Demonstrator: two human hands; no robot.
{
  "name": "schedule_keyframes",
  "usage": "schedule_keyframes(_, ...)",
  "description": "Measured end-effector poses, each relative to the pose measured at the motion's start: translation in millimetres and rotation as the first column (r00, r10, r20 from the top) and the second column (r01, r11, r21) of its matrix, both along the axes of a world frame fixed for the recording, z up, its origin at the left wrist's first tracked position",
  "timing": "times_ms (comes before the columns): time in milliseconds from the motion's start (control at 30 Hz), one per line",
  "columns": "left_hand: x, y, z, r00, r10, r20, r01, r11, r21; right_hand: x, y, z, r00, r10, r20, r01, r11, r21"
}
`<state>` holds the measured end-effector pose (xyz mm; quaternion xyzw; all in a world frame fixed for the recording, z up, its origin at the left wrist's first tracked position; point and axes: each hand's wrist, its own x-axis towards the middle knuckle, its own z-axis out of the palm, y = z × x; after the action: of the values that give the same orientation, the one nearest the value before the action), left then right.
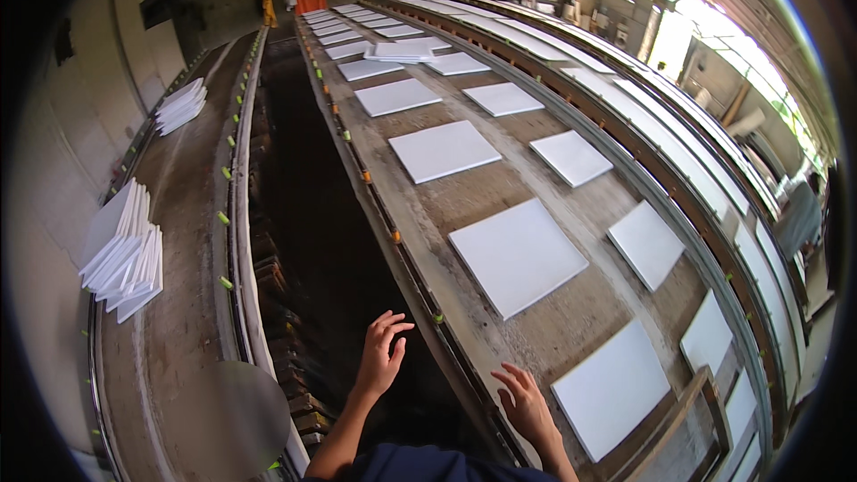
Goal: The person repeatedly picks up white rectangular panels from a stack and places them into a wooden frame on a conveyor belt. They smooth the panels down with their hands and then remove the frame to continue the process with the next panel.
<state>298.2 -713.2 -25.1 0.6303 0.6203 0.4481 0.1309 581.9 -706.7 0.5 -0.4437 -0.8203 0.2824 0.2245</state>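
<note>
Over the dark gap beside the long table (527, 174), my left hand (384, 353) is raised, fingers loosely bent and apart, with nothing in it. My right hand (527, 402) hovers at the table's near left edge, its fingers spread and slightly curled, also holding nothing. Closest to it lies a flat white rectangular panel (612, 390), not touched by the hand. Another large white panel (518, 257) lies farther up. A wooden frame (665, 433) rests at the lower right, partly cut off by the rim of the view.
More white panels lie in two rows along the table, with a small pile (399, 52) farther back. On the left bench (183, 303), white panels stand in leaning stacks (129, 250). Green and orange clips (366, 177) line the table edge. Further long tables run to the right.
</note>
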Motion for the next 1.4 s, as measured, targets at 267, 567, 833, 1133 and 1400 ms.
schedule_keyframes(267,-68.1,49.5,-22.2,0.992,0.125,-0.007,-0.126,0.992,-0.005,-46.0,71.6,-4.3,0.998,0.045,0.052,-0.052,0.990,0.133)
schedule_keyframes(567,-233.8,176.8,-26.9,0.969,0.238,0.062,-0.243,0.966,0.088,-193.3,197.7,4.2,1.000,0.030,0.006,-0.030,0.992,0.120)
schedule_keyframes(833,-331.0,263.6,-40.8,0.940,0.279,0.196,-0.291,0.956,0.037,-305.6,298.5,7.0,0.995,-0.085,-0.046,0.090,0.991,0.101)
schedule_keyframes(1133,-353.4,343.5,-23.7,0.986,0.112,0.124,-0.123,0.988,0.089,-353.1,362.3,-11.8,0.995,-0.015,-0.098,0.029,0.989,0.147)
schedule_keyframes(1400,-391.4,407.5,-21.4,0.993,0.103,0.059,-0.108,0.990,0.086,-377.6,403.4,-24.8,0.990,-0.003,-0.143,0.016,0.996,0.088)
